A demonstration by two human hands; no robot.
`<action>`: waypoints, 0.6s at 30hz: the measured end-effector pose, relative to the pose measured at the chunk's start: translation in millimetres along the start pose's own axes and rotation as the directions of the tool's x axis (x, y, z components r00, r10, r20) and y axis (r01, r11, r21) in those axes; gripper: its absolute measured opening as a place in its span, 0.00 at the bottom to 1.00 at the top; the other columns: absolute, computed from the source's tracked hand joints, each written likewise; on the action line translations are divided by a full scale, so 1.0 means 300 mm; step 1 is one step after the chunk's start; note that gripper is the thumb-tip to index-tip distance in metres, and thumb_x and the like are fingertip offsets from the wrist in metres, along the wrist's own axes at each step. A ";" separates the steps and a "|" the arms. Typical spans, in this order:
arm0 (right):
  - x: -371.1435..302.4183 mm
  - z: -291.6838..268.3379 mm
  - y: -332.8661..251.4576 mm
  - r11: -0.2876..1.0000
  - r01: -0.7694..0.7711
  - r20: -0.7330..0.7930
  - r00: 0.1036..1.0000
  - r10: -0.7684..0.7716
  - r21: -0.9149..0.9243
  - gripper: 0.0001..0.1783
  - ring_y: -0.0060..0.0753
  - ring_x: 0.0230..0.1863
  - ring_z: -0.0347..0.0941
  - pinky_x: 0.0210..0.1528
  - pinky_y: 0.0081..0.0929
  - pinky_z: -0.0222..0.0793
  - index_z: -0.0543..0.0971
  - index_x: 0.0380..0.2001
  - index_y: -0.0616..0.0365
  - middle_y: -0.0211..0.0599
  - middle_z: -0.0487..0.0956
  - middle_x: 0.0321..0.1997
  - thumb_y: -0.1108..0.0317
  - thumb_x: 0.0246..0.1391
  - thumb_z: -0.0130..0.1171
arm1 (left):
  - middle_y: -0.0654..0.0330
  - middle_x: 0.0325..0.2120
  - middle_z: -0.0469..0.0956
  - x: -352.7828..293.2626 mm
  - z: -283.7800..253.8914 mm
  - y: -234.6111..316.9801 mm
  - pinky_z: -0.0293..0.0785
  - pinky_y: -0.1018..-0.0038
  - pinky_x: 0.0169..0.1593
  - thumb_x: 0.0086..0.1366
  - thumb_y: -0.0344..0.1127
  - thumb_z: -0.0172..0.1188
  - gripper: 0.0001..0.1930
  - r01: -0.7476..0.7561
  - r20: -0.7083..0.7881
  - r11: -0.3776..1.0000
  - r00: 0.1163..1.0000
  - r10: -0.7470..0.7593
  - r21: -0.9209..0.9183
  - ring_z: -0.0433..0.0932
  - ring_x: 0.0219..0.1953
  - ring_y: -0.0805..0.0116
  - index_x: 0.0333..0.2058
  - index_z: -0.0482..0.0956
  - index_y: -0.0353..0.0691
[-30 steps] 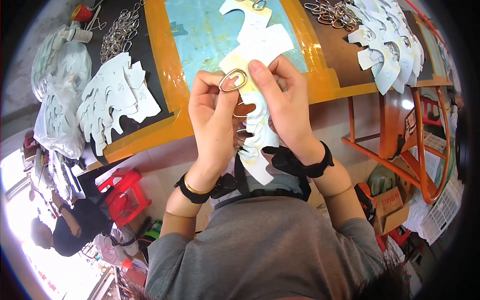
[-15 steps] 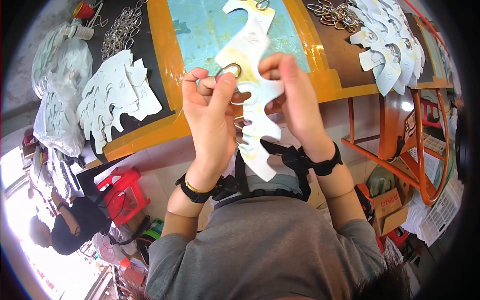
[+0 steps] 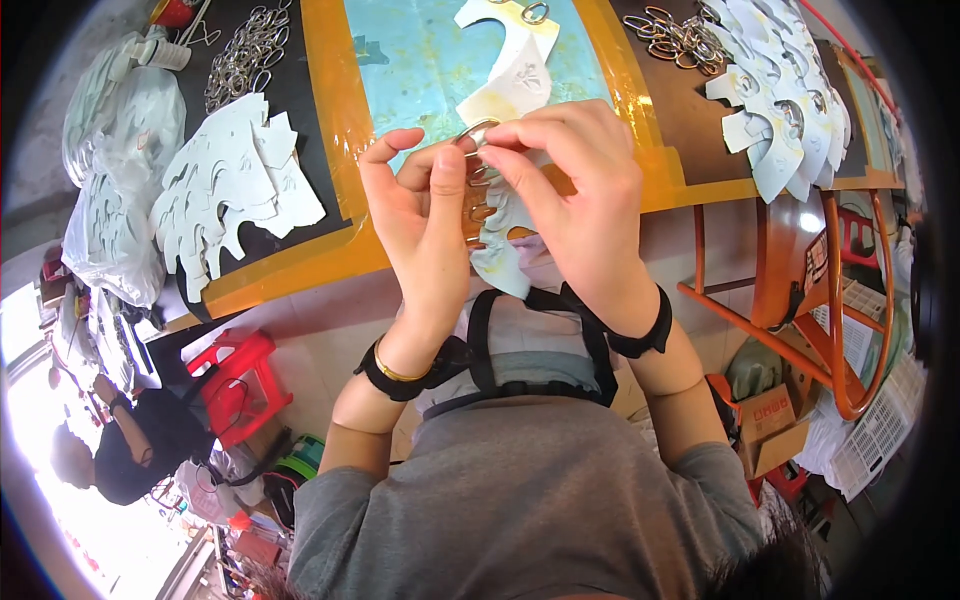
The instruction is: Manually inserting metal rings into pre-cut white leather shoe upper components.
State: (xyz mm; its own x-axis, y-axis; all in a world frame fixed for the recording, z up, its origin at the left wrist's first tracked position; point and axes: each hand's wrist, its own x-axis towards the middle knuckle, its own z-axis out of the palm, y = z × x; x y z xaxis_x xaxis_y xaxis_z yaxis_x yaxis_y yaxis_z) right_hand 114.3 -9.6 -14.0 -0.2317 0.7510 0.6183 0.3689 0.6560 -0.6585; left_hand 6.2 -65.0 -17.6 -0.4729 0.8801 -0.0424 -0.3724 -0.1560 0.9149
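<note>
A white, scalloped strip (image 3: 508, 92) with yellowish glue-like stains lies partly on the blue sheet (image 3: 395, 95), and its lower end hangs past the table's near edge. Several oval metal rings sit along it, one at its far end. Between my hands is a metal ring (image 3: 478, 128) at the strip. My left hand (image 3: 425, 225) pinches this ring with thumb and forefinger, other fingers raised. From the other side my right hand (image 3: 590, 185) closes its thumb and fingertips on the strip beside the ring, covering the strip's middle.
Loose metal rings (image 3: 250, 55) and a stack of white cut pieces (image 3: 235, 175) lie at left, beside plastic bags (image 3: 120, 190). More rings (image 3: 675, 40) and overlapping ringed strips (image 3: 785, 100) lie at right. An orange metal frame (image 3: 840, 330), a red stool (image 3: 245, 385) and another person (image 3: 150, 440) are nearby.
My right hand has moved left and up from the strip's right edge to meet my left hand at the ring. The strip's lower part has folded and drawn upward.
</note>
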 end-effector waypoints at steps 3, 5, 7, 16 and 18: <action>0.009 -0.002 -0.009 0.996 -0.086 0.052 0.995 0.086 0.008 0.06 0.32 0.33 0.68 0.40 0.30 0.56 0.78 0.24 0.54 0.25 0.75 0.25 0.69 0.41 0.66 | 0.54 0.37 0.77 -0.004 -0.010 -0.021 0.71 0.79 0.42 0.64 0.27 0.54 0.18 -0.146 0.011 0.979 0.989 0.146 0.140 0.75 0.40 0.72 0.47 0.56 0.36; 0.014 -0.007 -0.009 0.995 -0.096 0.083 0.992 0.095 0.014 0.06 0.32 0.31 0.68 0.39 0.30 0.57 0.77 0.24 0.54 0.26 0.75 0.24 0.70 0.41 0.65 | 0.53 0.38 0.77 -0.006 -0.015 -0.027 0.72 0.79 0.40 0.63 0.28 0.57 0.20 -0.251 0.048 0.937 0.968 0.246 0.242 0.75 0.41 0.72 0.47 0.56 0.36; 0.022 -0.017 -0.014 0.994 -0.107 0.112 0.988 0.104 0.017 0.06 0.32 0.30 0.68 0.39 0.30 0.58 0.77 0.24 0.55 0.27 0.75 0.23 0.71 0.41 0.65 | 0.53 0.38 0.77 -0.011 -0.013 -0.023 0.70 0.78 0.44 0.64 0.30 0.56 0.18 -0.328 0.111 0.863 0.944 0.310 0.384 0.74 0.42 0.72 0.46 0.57 0.34; 0.039 -0.088 -0.008 0.464 -0.752 0.530 0.659 0.534 0.468 0.04 0.07 0.28 0.65 0.25 0.09 0.60 0.78 0.28 0.60 0.21 0.73 0.26 0.72 0.48 0.60 | 0.57 0.38 0.75 0.052 -0.047 0.037 0.72 0.76 0.44 0.68 0.36 0.49 0.15 0.328 0.272 0.944 0.907 -0.322 0.025 0.74 0.40 0.73 0.46 0.70 0.30; 0.030 -0.091 0.010 0.336 -0.766 0.580 0.638 0.506 0.548 0.04 0.08 0.28 0.65 0.25 0.09 0.60 0.77 0.29 0.60 0.22 0.73 0.27 0.71 0.50 0.60 | 0.57 0.38 0.75 0.058 -0.046 0.029 0.74 0.74 0.42 0.70 0.41 0.45 0.17 0.581 0.456 0.797 0.762 -0.460 -0.165 0.75 0.38 0.71 0.45 0.71 0.31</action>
State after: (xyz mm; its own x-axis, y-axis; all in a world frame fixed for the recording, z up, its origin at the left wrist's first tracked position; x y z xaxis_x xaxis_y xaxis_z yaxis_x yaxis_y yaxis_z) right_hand 138.0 -3.1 1.3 -0.4834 0.8550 -0.1879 -0.1920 -0.3130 -0.9302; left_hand -16.2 -57.0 -16.0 0.1752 0.9466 -0.2706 -0.7030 0.3127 0.6387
